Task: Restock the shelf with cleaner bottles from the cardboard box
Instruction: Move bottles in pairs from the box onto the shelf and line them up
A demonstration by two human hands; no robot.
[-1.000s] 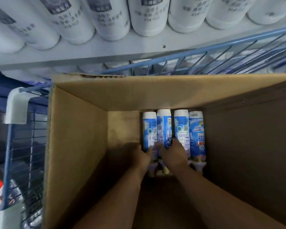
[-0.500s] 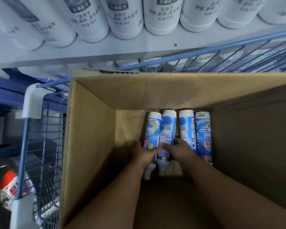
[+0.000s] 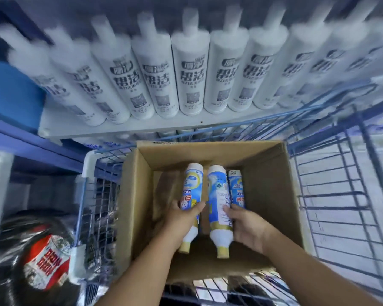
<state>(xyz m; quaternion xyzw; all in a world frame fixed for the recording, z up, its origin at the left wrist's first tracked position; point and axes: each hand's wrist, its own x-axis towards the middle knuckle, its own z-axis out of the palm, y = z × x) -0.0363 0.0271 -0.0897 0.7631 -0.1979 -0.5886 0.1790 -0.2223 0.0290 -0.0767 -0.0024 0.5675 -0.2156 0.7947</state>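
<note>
Lifting is the step in hand, seen from the head view: the left hand (image 3: pixel 184 214) grips one blue-and-white cleaner bottle (image 3: pixel 190 195), the right hand (image 3: pixel 244 226) another (image 3: pixel 219 204), both inside the brown cardboard box (image 3: pixel 133 195). Next, carry them beyond the hands to the white shelf (image 3: pixel 119 129).

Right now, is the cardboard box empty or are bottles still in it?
Not empty. The cardboard box still holds one blue-labelled bottle lying at the bottom right; more underneath, cannot tell.
</note>
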